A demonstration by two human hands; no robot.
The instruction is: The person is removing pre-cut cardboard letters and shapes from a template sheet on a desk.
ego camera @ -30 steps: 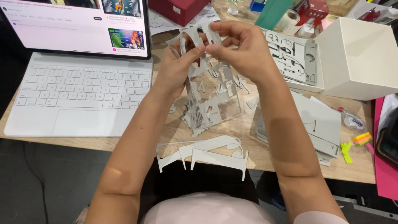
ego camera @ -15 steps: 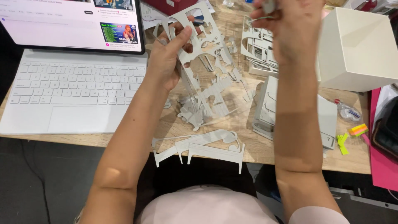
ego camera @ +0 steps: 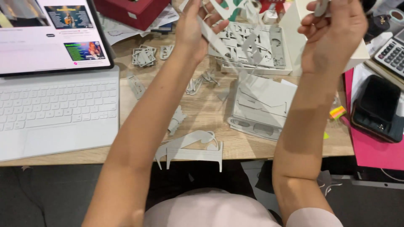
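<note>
Bright, even overhead light, soft shadows under the arms; raised hands slightly motion-blurred, frame edges mildly stretched.

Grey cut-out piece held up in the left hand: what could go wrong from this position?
1. The grey cut-out piece looks thin and slotted; pinched by the left hand alone, it might bend or tear.
2. The right hand grips a small grey part at the frame's top edge; if dropped, it could get lost among the loose grey pieces scattered across the wooden table.
</note>
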